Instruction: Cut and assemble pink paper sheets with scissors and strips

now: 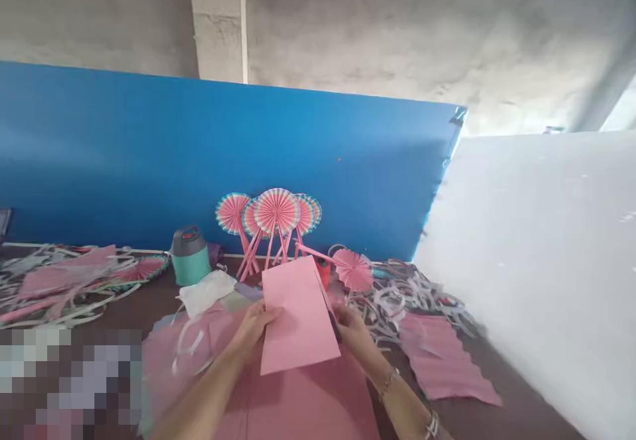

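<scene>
A pink paper sheet (298, 324) is held up in front of me above more pink paper (308, 403). My left hand (258, 324) pinches its left edge, thumb on the front face. At the sheet's right edge, my right hand (350, 326) is closed round dark-handled scissors (334, 327), mostly hidden behind the paper and fingers. A narrow slit runs down from the top near that edge, parting a thin strip from the sheet. Behind it, several round pink folded-paper fans (277, 211) stand upright on crossed pink sticks.
White and grey paper offcuts (397, 301) heap at right beside a pleated pink sheet (447, 360). One pink fan (354, 270) leans there. At left are a teal jug (191, 261), a crumpled white bag (207, 292) and more strips (89, 287). A blue panel (149, 155) closes the back.
</scene>
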The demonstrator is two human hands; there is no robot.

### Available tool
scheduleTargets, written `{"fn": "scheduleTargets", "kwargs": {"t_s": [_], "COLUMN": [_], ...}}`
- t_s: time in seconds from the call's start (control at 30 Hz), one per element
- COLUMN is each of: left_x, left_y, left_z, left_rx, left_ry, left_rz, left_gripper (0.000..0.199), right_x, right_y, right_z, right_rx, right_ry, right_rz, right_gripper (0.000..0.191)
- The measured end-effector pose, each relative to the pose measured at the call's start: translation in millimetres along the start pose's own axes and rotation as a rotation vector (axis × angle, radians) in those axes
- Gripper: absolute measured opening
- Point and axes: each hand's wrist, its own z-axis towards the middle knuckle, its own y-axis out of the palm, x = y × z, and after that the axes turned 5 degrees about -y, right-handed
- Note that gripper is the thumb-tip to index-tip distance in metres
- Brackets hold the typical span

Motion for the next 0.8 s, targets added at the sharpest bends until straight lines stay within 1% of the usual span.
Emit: {"fn": "scheduleTargets", "kwargs": {"t_s": [0.1, 0.2, 0.33, 0.47, 0.57, 0.8], "left_x": [0.4, 2.3, 6.6, 8.3, 7.3, 5.2], "left_y": [2.6, 4.5, 7.2, 9.2, 9.2, 6.6], "left_z": [1.1, -0.2, -4.2, -6.2, -5.7, -3.8], "left_rx": [-0.009, -0.009, -0.032, -0.083, -0.091, -0.074], "left_ry": [0.019, 0.022, -0.032, -0.096, -0.099, -0.083], "left_rz": [0.029, 0.055, 0.021, -0.036, -0.046, -0.025], "left_gripper": [0.035, 0.036, 0.038, 0.037, 0.037, 0.038], "right_x": [3.3, 0.1, -13.1, -22.7, -23.7, -22.3], "right_y": [-0.8, -0.1, 3.7, 7.4, 7.9, 6.3], "right_z": [0.4, -0.4, -3.3, -6.1, -6.6, -4.6], "right_rx": [0.056, 0.085, 0.067, 0.062, 0.061, 0.089], "right_ry": [0.013, 0.019, 0.031, 0.065, 0.074, 0.024], "right_rz": [-0.02, -0.041, -0.066, -0.008, 0.008, -0.098], "right_gripper": [0.045, 0.047, 0.046, 0.044, 0.042, 0.035]}}
